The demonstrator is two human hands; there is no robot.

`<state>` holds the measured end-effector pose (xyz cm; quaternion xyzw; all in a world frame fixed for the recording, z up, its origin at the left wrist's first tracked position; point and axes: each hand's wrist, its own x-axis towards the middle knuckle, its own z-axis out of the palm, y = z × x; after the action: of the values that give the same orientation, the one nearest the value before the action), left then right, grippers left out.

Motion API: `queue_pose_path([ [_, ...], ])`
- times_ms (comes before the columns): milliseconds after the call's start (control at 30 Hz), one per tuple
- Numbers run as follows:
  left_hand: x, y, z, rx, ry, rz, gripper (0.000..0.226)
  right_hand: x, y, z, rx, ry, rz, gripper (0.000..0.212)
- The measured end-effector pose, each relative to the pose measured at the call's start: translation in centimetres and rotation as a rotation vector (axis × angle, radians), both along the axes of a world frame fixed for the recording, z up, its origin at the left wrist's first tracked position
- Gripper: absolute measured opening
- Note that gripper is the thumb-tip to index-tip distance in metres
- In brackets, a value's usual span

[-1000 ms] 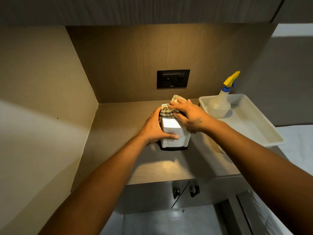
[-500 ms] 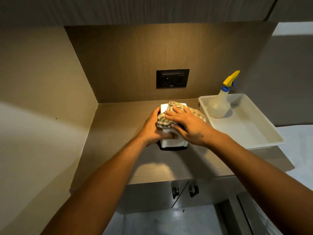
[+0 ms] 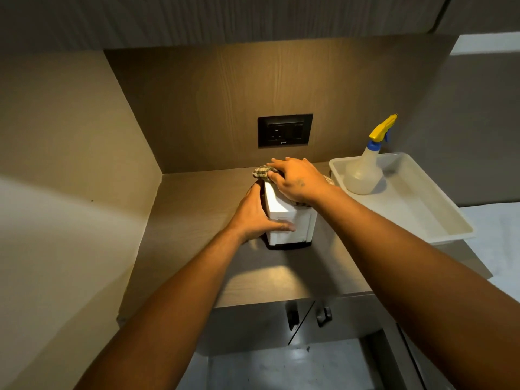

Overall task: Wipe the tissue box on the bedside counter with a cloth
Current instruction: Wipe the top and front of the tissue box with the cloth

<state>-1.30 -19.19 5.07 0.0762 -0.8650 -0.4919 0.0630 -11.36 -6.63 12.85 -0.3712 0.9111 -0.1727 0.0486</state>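
A white tissue box (image 3: 291, 225) on a dark base stands upright in the middle of the wooden bedside counter (image 3: 191, 209). My left hand (image 3: 254, 216) grips its left side, thumb across the front face. On top of the box my right hand (image 3: 297, 178) presses a checked cloth (image 3: 261, 173) flat against the far part of the lid. Most of the cloth is hidden under my palm; a corner sticks out at the left and a bit at the right.
A white plastic tray (image 3: 439, 218) sits at the counter's right end and holds a clear spray bottle (image 3: 365, 167) with a yellow trigger. A black wall socket (image 3: 284, 130) is on the back panel. Cabinet doors with dark handles (image 3: 323, 316) lie below the counter's front edge.
My right hand has slid the cloth from the near part of the box top to its far edge. The left hand keeps its hold on the box.
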Motion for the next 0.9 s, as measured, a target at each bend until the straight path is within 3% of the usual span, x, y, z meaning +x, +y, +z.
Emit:
queue_pose_path([
  [233, 0.4, 0.5, -0.1, 0.146, 0.058, -0.002, 0.090, 4.7, 2.1, -1.0, -0.113, 0.126, 0.106, 0.045],
  [367, 0.4, 0.5, -0.7, 0.212, 0.104, -0.024, 0.078, 6.2, 3.9, -1.4, -0.160, 0.136, 0.125, 0.046],
  [567, 0.4, 0.6, 0.1, 0.153, 0.112, -0.030, 0.093, 2.7, 2.3, -0.5, -0.008, 0.052, 0.011, 0.049],
  [733, 0.2, 0.5, -0.2, 0.091, 0.035, 0.006, 0.131, 0.3, 0.4, -0.2, 0.043, -0.012, -0.110, 0.051],
  [900, 0.1, 0.5, -0.3, 0.100, 0.064, 0.004, 0.124, 2.7, 0.5, -0.9, 0.031, 0.162, -0.168, 0.049],
])
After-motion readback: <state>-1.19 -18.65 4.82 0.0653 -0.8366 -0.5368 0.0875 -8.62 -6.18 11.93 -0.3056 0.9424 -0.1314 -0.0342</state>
